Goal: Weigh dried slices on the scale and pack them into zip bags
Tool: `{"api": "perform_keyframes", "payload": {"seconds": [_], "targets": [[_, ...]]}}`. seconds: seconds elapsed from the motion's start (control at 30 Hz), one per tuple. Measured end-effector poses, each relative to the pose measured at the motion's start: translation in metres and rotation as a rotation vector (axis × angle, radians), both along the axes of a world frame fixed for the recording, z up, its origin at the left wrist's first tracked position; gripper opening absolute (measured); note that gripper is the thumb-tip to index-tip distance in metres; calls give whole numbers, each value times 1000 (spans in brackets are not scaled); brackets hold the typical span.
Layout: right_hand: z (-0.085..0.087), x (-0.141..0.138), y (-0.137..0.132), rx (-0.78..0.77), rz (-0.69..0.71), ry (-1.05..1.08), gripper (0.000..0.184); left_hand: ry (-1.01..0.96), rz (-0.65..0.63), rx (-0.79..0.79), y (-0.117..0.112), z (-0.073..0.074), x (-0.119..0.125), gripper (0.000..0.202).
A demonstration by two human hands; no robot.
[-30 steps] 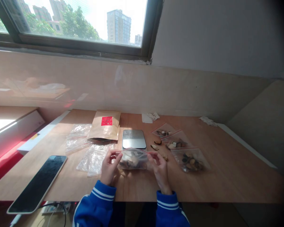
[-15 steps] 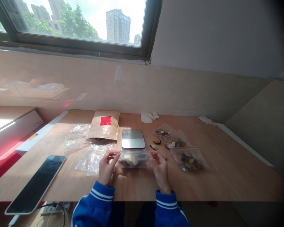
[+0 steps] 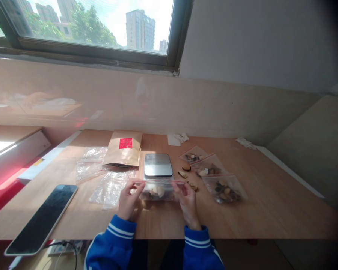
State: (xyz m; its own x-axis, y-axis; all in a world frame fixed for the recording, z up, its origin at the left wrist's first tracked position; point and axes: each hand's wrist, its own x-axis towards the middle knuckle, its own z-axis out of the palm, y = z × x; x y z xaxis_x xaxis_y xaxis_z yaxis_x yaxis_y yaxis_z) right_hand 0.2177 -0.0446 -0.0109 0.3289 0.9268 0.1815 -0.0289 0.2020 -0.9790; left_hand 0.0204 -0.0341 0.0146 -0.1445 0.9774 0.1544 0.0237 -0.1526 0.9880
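A clear zip bag (image 3: 158,192) with dark and pale dried slices inside is held up in front of me by its red-lined top edge. My left hand (image 3: 131,198) pinches the left end of that edge between thumb and fingers. At the right end, my right hand (image 3: 186,200) pinches the same strip. Just behind the bag sits a small digital scale (image 3: 158,165) with a bare metal plate. Several loose dried slices (image 3: 183,174) lie to the right of the scale, one of them close to my right fingers.
Filled zip bags (image 3: 225,190) overlap at the right. Clear plastic bags (image 3: 111,189) lie at the left, beside a brown paper pouch (image 3: 124,152) with a red label. A phone (image 3: 43,219) with a cable rests at the front left edge. Crumpled tissue (image 3: 181,138) is at the back.
My right hand has slid a little to the left along the bag's top edge, showing more of a loose slice. My left hand has shifted slightly right, still pinching.
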Motion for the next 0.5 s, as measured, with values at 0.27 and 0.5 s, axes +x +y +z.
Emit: {"api": "perform_keyframes", "payload": {"seconds": [0.27, 0.5], "targets": [[3, 0, -2, 51, 83, 11, 22, -37, -48, 4, 0, 1, 1, 27], [4, -3, -2, 23, 156, 44, 26, -9, -120, -39, 1, -1, 5, 26]]}}
